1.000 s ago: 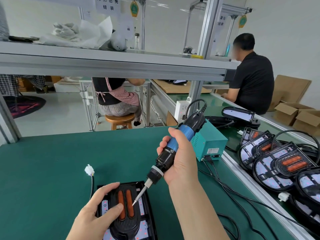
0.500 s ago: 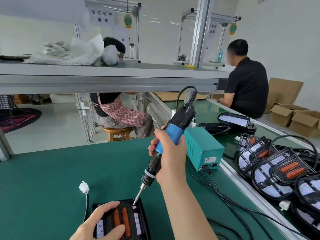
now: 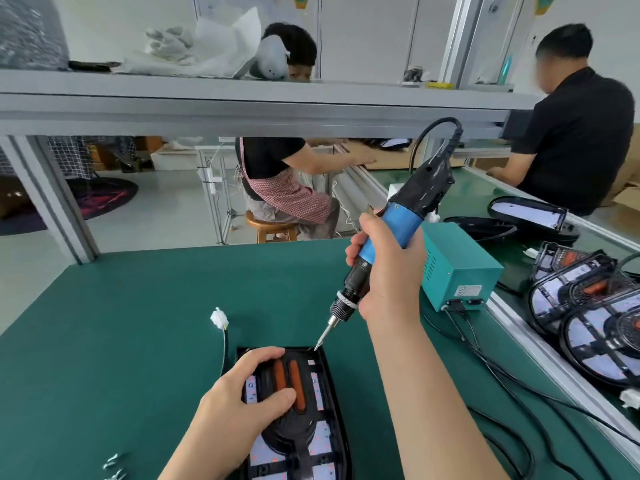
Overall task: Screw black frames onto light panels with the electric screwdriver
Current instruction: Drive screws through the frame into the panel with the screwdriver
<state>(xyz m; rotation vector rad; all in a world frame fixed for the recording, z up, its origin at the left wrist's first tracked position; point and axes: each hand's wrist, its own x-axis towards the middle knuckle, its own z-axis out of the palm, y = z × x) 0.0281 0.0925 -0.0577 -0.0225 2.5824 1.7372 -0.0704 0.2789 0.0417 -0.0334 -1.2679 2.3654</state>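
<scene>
Right hand (image 3: 388,271) raised, fingers wrapped; left hand (image 3: 242,400) lower, apparently gripping.

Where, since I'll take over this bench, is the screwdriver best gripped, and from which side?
Wrap a hand round the blue barrel of the screwdriver from the right, as the right hand does: it is a round, tilted body, cord leaving the top, bit down on the frame's far corner, so mid-body keeps both clear.
</scene>
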